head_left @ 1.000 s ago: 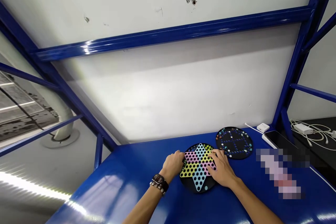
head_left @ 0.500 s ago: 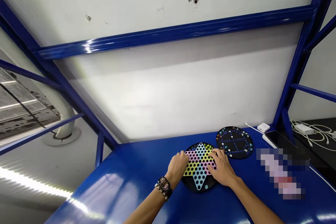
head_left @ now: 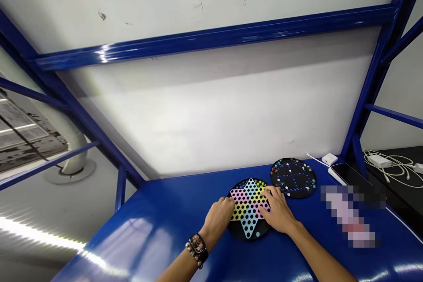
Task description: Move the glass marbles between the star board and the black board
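Note:
A round black Chinese checkers board (head_left: pixel 250 238) lies on the blue table, its six-pointed star (head_left: pixel 248 220) coloured pink, yellow and light blue and dotted with holes. Small marbles (head_left: pixel 262 183), yellow-green and blue, show in its far rim compartments. My left hand (head_left: pixel 220 216), with a watch and bead bracelet at the wrist, is closed at the board's left edge; its fingertips and anything in them are hidden. My right hand (head_left: pixel 277 211) rests over the right side, fingers spread, with the thumb on pink and the fingertips on yellow.
A second round black board (head_left: pixel 293 180) with scattered marbles lies behind to the right. Beyond it are a white charger (head_left: pixel 329 159), a cable and a phone (head_left: pixel 350 175). A blurred-out item (head_left: pixel 350 220) lies nearer. A blue frame (head_left: pixel 211 37) and white wall stand behind.
The view has shifted slightly. My left hand has drawn a little left and down the board's edge, still closed. My right hand keeps its place on the board.

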